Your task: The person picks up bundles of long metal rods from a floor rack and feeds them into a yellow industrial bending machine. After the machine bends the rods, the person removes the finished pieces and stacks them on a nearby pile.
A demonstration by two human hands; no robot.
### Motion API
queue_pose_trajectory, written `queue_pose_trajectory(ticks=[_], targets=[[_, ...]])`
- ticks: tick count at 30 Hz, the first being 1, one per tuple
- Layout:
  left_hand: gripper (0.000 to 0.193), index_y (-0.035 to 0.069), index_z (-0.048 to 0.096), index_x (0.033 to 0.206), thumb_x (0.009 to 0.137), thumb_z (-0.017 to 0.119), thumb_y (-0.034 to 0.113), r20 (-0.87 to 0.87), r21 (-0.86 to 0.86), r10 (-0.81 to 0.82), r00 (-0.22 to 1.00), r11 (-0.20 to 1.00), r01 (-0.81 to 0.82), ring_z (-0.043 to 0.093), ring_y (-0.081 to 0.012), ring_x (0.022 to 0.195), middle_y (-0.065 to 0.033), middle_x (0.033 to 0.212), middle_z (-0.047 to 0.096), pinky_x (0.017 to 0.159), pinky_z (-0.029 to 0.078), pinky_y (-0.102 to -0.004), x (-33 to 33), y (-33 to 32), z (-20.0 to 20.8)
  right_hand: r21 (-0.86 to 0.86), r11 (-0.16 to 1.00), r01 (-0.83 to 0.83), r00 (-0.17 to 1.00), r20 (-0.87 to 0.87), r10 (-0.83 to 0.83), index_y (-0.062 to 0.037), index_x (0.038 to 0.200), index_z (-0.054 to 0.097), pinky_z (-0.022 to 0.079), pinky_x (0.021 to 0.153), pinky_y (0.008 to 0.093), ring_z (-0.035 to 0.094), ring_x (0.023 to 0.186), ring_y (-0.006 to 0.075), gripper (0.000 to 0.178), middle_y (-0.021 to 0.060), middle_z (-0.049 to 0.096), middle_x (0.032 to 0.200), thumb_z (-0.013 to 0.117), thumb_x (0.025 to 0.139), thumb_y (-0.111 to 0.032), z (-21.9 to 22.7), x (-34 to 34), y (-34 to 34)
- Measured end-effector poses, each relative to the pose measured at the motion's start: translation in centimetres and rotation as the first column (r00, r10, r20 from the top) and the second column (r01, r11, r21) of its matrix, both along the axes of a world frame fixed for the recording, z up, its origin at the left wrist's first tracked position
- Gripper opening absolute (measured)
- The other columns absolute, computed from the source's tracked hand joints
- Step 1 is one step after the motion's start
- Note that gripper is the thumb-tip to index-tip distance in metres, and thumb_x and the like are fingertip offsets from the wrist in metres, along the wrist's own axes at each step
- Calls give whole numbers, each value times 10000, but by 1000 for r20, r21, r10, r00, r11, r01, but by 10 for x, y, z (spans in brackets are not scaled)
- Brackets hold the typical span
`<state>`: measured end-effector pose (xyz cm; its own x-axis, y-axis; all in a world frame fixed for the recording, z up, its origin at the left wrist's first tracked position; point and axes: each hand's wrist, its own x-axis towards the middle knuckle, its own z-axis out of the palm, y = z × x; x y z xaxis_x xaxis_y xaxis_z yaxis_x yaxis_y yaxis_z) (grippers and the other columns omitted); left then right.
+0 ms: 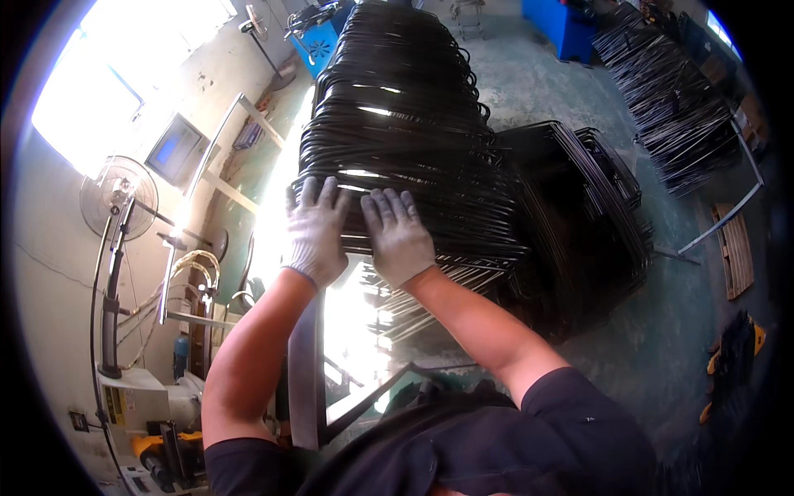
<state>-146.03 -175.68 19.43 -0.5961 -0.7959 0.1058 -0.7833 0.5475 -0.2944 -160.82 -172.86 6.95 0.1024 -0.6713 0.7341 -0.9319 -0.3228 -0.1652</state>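
A long stack of black bent metal rods or frames stretches away in front of me, their rounded ends showing along the right side. Both my hands wear white knitted gloves with greyed fingertips. My left hand lies on the near left end of the stack, fingers stretched forward. Just right of it, my right hand rests on the same black rods with its fingers extended. Neither hand is wrapped round a rod. Below my right hand, paler bare rods stick out under the black ones.
More black frames are piled to the right of the stack. Farther right lies another heap of rods, with a wooden pallet nearer. On the left are a standing fan and a metal rack. Blue machines stand at the back.
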Motion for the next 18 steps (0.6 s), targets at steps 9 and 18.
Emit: queue_pose_trajectory(ticks=[9,18], targets=[[626,72,640,1320,702,715,135,28,-185,-94,995,978,98,462,-363,1383,-169,1516,515,1132,354,-615,-53,-165,-8,-65,998,-10,1000,26,11,69,1394,573,388,1190,548,580,1324,403,543,244,633,1383,533,895,-139,-12,-48,-171],[523,57,703,1252,737,672,149,17,-232,-159,987,960,158,492,-334,1348,-132,1439,567,1090,391,-571,-85,-293,-28,-100,995,2,999,50,3,32,1404,580,370,1193,565,570,1327,395,611,231,627,1398,610,812,-119,-19,-86,-290]])
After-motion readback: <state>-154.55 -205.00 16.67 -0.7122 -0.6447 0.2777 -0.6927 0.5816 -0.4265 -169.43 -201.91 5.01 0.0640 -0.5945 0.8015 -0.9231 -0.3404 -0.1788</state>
